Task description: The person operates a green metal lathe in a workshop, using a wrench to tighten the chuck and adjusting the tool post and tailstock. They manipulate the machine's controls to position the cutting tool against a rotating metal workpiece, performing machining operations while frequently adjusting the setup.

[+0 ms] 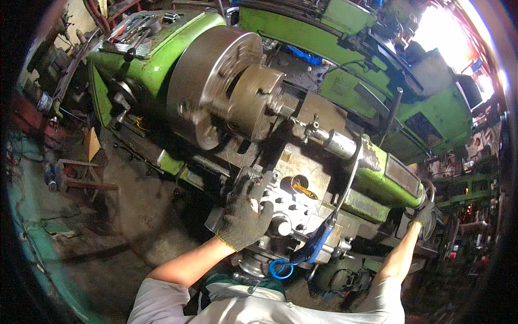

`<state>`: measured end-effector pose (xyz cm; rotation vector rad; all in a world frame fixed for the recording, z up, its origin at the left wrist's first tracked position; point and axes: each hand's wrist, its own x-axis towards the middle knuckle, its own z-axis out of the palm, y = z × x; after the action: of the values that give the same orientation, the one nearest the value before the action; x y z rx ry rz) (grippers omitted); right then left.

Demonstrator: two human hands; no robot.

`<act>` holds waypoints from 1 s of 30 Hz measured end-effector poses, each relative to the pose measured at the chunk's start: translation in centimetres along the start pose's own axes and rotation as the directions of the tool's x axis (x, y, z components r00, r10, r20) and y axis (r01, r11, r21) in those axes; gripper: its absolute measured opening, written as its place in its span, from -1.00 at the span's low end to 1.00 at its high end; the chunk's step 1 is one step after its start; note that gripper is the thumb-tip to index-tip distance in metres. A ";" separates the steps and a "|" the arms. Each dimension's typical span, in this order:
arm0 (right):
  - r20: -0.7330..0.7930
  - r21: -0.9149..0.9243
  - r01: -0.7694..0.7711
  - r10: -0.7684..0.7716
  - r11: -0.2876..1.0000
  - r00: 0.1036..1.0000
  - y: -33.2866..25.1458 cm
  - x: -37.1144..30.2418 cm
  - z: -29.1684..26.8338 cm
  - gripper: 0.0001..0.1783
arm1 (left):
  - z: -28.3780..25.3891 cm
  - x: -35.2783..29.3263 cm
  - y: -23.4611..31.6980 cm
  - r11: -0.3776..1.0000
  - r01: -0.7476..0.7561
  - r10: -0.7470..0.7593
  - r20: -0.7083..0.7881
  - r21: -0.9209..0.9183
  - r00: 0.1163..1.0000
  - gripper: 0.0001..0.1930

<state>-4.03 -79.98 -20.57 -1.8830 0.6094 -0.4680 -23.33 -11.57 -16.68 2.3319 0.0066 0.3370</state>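
My left hand (247,216), in a dark knitted glove with a hole at one finger, lies on the left side of the lathe's tool post (291,205). Its fingers are stretched out and apart. Far to the right, my gloved right hand (424,215) is closed round the rim of the tailstock handwheel (430,229); its fingers are partly hidden. A large steel chuck (197,81) carries a smaller round metal piece (251,102), and both look blurred. The tailstock quill (340,144) points toward that piece. On the tool post sits a dark round cup with a yellow-handled tool (305,189).
A grey hose (350,178) hangs near a blue-handled object (318,243) and a blue ring (280,269). Hand tools (137,32) lie on the green headstock (162,48). Another green machine (388,102) stands behind. A low metal frame (89,178) is on the left floor.
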 end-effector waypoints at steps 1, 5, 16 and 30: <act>-0.068 0.160 -0.086 0.098 0.983 0.993 -2.4 -3.5 2.3 -0.32 | 0.2 -0.5 -0.4 0.999 -0.020 0.021 -0.045 0.029 0.999 -0.36; 0.007 0.600 -0.070 0.083 0.797 0.997 -2.8 -6.1 1.0 -0.12 | -1.4 -0.9 0.9 0.983 -0.140 0.142 0.007 -0.118 0.990 -0.31; -0.191 0.132 0.006 0.020 0.991 0.981 2.5 3.0 -4.7 -0.21 | -1.9 -2.4 0.4 0.982 -0.143 0.149 0.034 -0.126 0.988 -0.34; -0.124 -0.121 -0.047 0.032 0.992 0.992 -6.3 -3.5 0.9 -0.26 | -0.7 -2.6 0.0 0.984 -0.134 0.124 -0.088 -0.116 0.988 -0.33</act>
<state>-5.03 -75.21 -15.18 -1.9655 0.7712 -0.5330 -26.04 -11.40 -16.84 2.2018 -0.1227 0.4828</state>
